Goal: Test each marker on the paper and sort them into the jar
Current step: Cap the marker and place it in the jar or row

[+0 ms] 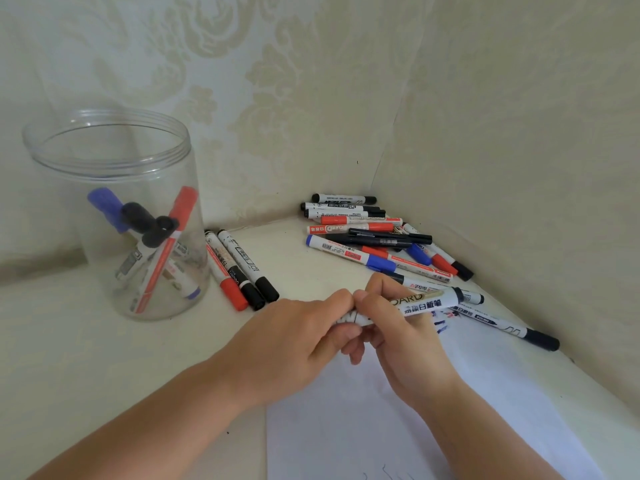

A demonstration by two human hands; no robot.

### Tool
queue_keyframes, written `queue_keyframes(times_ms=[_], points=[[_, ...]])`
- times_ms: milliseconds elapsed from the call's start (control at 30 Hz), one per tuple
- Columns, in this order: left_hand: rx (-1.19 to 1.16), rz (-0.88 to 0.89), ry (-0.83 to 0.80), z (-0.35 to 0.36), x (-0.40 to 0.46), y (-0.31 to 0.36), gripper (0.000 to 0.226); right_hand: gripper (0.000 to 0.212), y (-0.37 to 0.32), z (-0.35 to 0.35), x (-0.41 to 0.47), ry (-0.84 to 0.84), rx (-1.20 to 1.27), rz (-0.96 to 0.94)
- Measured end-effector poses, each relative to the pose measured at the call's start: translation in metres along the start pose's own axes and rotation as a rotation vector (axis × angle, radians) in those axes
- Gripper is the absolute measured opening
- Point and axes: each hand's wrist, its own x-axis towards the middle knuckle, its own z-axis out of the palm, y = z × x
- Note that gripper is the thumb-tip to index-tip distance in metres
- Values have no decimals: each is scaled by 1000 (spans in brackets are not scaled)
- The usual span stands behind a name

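I see both hands meeting over the top edge of the paper (485,393), holding one white marker (420,304) between them. My left hand (304,332) has its fingers curled round the marker's near end, and my right hand (391,327) pinches the barrel beside it; the marker's far end points toward three o'clock, above a few blue and black scribbles (441,322). The clear jar (114,161) stands upright at about ten o'clock from the hands, with several capped markers leaning inside it. Three markers (239,268) lie side by side just right of the jar. A loose pile of markers (370,233) lies at about one o'clock, in the corner by the wall.
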Motion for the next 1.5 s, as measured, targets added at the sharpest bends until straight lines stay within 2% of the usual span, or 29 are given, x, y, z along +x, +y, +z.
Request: queue_keyframes(times_ms=[200,267,400,467,567,767,900,1267,1400,1500], points=[[51,11,89,-1,0,-11,40,23,0,0,2,23,-42,-33],[-12,-59,140,-2,0,-14,41,18,-2,-5,5,37,-17,24],[-94,-254,268,-6,-4,-31,28,21,-9,-28,10,226,-64,238],[-6,-278,237,-9,-7,-39,25,22,-9,-33,11,275,-117,270],[139,-254,166,-6,-9,-43,30,16,-2,-26,13,243,-225,253],[271,-176,94,-2,-6,-41,30,25,13,-9,13,212,-442,224],[347,-137,45,0,-7,-43,32,25,23,-1,11,274,-517,85],[300,-120,76,3,-8,-45,34,27,29,-1,11,282,-593,-6],[293,-137,97,1,-8,-44,33,22,27,-5,13,287,-556,25],[297,-137,112,2,-7,-43,34,28,28,-2,12,259,-570,16]])
